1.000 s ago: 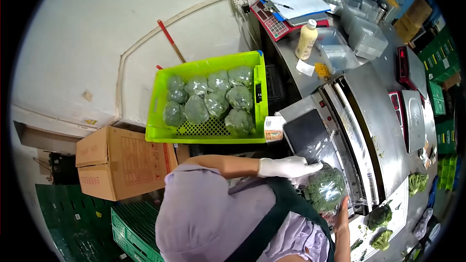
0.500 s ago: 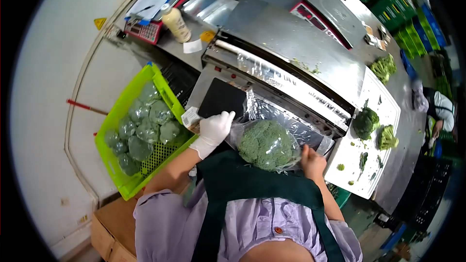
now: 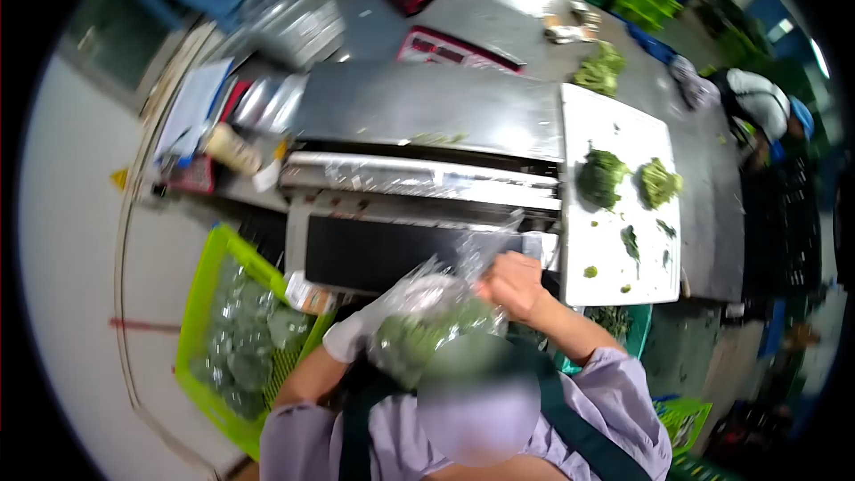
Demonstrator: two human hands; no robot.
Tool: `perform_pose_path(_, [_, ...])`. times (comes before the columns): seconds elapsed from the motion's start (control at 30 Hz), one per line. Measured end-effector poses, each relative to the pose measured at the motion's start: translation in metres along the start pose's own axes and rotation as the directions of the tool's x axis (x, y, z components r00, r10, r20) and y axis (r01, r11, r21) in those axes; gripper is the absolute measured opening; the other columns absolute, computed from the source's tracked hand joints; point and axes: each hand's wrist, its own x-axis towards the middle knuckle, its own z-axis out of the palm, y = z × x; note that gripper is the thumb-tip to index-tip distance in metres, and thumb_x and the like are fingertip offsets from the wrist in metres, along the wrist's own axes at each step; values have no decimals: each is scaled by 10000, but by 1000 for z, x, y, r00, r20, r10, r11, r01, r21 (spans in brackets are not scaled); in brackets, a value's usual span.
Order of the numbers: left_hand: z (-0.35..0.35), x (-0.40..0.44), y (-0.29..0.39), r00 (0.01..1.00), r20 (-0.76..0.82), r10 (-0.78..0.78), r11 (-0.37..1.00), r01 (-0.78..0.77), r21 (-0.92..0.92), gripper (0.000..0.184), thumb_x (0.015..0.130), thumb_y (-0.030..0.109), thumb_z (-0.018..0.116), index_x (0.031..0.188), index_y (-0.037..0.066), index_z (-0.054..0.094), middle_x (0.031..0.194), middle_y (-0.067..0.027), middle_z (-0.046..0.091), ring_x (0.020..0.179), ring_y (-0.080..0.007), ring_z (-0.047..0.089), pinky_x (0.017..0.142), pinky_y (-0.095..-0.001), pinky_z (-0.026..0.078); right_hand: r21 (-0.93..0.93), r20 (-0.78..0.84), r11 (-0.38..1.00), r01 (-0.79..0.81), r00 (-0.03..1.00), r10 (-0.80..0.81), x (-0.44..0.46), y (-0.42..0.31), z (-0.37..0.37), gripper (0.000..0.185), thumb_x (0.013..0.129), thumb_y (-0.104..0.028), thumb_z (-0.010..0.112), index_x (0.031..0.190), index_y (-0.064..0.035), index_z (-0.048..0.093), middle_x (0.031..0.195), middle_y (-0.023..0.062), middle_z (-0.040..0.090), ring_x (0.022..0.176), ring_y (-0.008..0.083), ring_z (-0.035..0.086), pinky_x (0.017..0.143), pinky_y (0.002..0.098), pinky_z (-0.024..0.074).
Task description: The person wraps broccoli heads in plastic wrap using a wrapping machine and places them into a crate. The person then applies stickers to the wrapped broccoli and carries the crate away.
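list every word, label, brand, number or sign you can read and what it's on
No wording is legible.
Orange-and-white label: too blurred.
Yellow wall sign: too small and blurred.
Bottle: any print too blurred.
Red scale: panel markings unreadable.
Papers: any writing too blurred.

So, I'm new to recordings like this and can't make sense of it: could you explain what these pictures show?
No robot here: these are a person's own two hands, seen from one camera worn on the head. The gloved left hand is against a broccoli in clear film; the bare right hand appears to grip the film. Ahead is what looks like a wrapping machine with a black plate. On the right, a white board holds broccoli pieces and scraps. On the left, a lime-green crate holds shiny wrapped bundles, rather blurred.
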Motion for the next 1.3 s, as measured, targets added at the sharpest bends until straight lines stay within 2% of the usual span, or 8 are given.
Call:
perform_pose_path(0.23, [21, 13, 16, 971, -27, -238, 944, 238, 229, 352, 929, 141, 489, 1246, -10, 472, 1174, -108, 561, 1054, -169, 556, 918, -281, 453, 426, 167, 762, -488, 870, 464, 77, 27, -49, 266, 701, -72, 690, 870, -42, 487, 486, -15, 457, 387, 49, 402, 382, 208, 316])
perform_pose_path(0.27, [1, 19, -1, 993, 120, -16, 813, -57, 579, 350, 929, 158, 493, 1235, -11, 481, 1193, -112, 546, 1079, -171, 542, 921, -288, 453, 480, 214, 757, -443, 896, 388, 82, 31, -35, 247, 695, -56, 670, 856, -36, 483, 481, -10, 458, 390, 61, 417, 383, 220, 335])
perform_pose_path(0.67, [41, 33, -20, 999, -52, -2, 999, 5, 54, 442, 954, 264, 380, 1301, -10, 382, 1266, -132, 466, 1162, -201, 481, 967, -327, 418, 869, 424, 365, -334, 884, -200, 60, -21, 22, 161, 844, -105, 553, 867, 33, 634, 900, 174, 647, 758, 285, 606, 682, 354, 478])
perform_pose_path(0.83, [43, 31, -46, 965, -204, 164, 986, -167, 4, 466, 955, 274, 351, 1323, -12, 346, 1274, -135, 454, 1167, -210, 475, 980, -333, 406, 535, 841, -55, -843, 538, -65, 34, -9, 26, 366, 936, -285, 471, 947, 13, 683, 943, 117, 672, 920, 186, 615, 841, 293, 462])
perform_pose_path(1.03, [34, 4, -29, 907, -357, 224, 904, -330, -271, 489, 944, 247, 342, 1351, -19, 299, 1302, -143, 425, 1189, -229, 455, 1016, -340, 367, 503, 785, 270, -821, 565, 253, 41, -7, 28, 573, 948, -507, 327, 1089, -35, 620, 1288, 155, 485, 1080, 274, 532, 927, 360, 415])
perform_pose_path(1.1, [33, -18, -25, 942, -305, 141, 912, -244, -330, 625, 838, 167, 436, 1399, -18, 233, 1363, -130, 372, 1273, -222, 365, 1071, -329, 268, 492, 820, -15, -870, 458, 342, 28, -6, 41, 567, 954, -497, 318, 1083, -32, 617, 1341, 166, 425, 1073, 298, 533, 923, 361, 416])
perform_pose_path(1.23, [41, -29, -30, 882, -332, 333, 942, -328, 74, 856, 734, 369, 701, 1356, -36, 274, 1283, -107, 432, 1206, -175, 412, 1047, -313, 284, 363, 675, 395, -844, 531, 512, 22, -3, 57, 555, 961, -460, 353, 1052, 28, 601, 1192, 155, 554, 1053, 217, 537, 898, 328, 414])
perform_pose_path(1.3, [43, -36, -18, 894, -296, 337, 932, -271, 243, 857, 697, 308, 745, 1339, -38, 295, 1278, -109, 436, 1210, -183, 409, 1041, -321, 292, 456, 738, 200, -867, 494, 459, 13, 1, 71, 458, 958, -398, 412, 1053, 9, 602, 1109, 104, 603, 995, 183, 556, 881, 322, 426])
